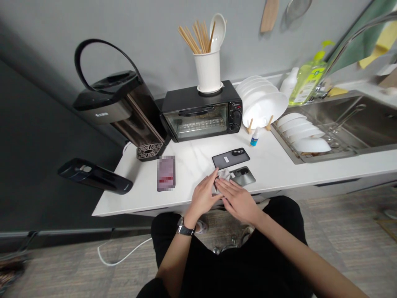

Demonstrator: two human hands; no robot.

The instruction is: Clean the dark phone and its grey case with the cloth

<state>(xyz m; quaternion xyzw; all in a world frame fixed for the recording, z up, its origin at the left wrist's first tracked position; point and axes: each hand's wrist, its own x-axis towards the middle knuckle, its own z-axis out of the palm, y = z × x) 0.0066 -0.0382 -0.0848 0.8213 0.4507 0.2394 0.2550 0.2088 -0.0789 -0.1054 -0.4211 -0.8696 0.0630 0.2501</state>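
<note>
At the counter's front edge, my left hand (203, 195) and my right hand (240, 202) meet over a crumpled greyish-white cloth (223, 174). The fingers of both press on it from either side, partly covering it. Whatever lies under the cloth is hidden. Just beyond my right fingers rests a shiny grey phone (246, 177) with a dark camera block and a small white label. Behind it lies a dark phone-shaped piece (229, 159), perhaps a case, with camera holes and a white label. A small white bottle with a blue label (254, 140) stands farther back.
A toaster oven (201, 120) carries a white chopstick holder (207, 72). To the left are a large dispenser flask (124, 111), a dark thermos (96, 177) and a blurred-out pink packet (166, 174). Plates (263, 105) and a sink (356, 128) with bowls are on the right.
</note>
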